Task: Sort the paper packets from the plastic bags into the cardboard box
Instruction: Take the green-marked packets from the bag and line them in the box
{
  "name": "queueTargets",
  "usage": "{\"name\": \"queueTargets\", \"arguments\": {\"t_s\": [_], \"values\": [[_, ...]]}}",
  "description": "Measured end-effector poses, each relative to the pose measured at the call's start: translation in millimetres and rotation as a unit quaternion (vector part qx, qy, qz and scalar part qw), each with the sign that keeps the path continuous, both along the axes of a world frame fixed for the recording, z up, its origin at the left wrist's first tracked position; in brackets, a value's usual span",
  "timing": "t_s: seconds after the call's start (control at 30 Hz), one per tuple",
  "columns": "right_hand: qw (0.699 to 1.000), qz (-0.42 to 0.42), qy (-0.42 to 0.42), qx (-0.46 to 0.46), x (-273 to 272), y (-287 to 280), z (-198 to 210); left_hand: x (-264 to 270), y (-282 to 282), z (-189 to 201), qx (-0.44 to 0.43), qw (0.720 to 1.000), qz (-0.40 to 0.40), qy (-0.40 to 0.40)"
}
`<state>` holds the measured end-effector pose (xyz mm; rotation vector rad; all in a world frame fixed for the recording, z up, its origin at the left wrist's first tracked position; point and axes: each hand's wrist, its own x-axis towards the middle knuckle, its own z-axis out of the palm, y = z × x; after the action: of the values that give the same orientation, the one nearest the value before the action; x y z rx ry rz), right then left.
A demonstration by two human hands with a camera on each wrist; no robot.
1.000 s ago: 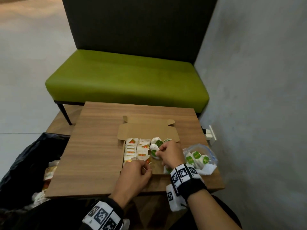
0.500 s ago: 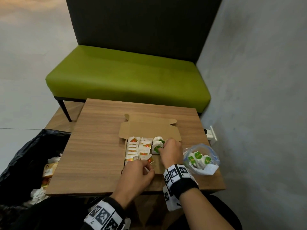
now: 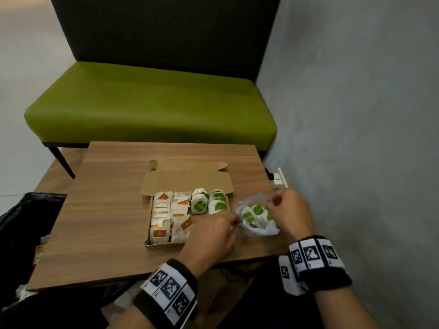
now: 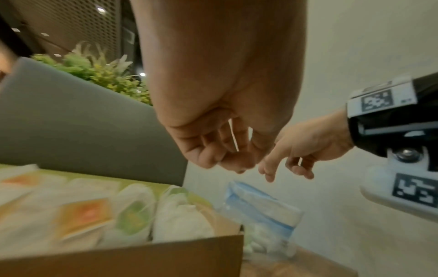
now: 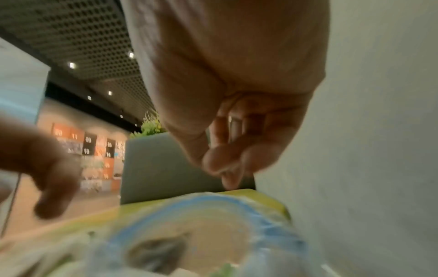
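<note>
Both hands have left the cardboard box (image 3: 164,244) and moved right to the clear plastic bag (image 3: 259,230) of green-labelled paper packets (image 3: 257,210) beside it. The left hand (image 3: 209,236) and right hand (image 3: 288,213) hover there, fingers loosely curled, holding nothing.

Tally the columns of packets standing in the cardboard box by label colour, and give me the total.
Orange-label columns: 2
Green-label columns: 2
Total: 4 columns
</note>
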<state>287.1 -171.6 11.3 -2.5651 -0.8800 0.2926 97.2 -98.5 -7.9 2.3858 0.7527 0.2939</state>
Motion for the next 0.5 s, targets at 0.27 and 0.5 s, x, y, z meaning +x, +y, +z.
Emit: {"name": "queueTargets", "arguments": {"t_s": [0.27, 0.5], "values": [[0.998, 0.021, 0.015, -0.06, 43.7, -18.1, -22.1, 79.7, 1.1, -12.7, -0.005, 0.994, 0.097, 0.053], [0.997, 0.039, 0.03, -0.052, 40.5, -30.4, -38.8, 80.9, 2.9, -35.0, -0.028, 0.993, 0.092, 0.065]]}}
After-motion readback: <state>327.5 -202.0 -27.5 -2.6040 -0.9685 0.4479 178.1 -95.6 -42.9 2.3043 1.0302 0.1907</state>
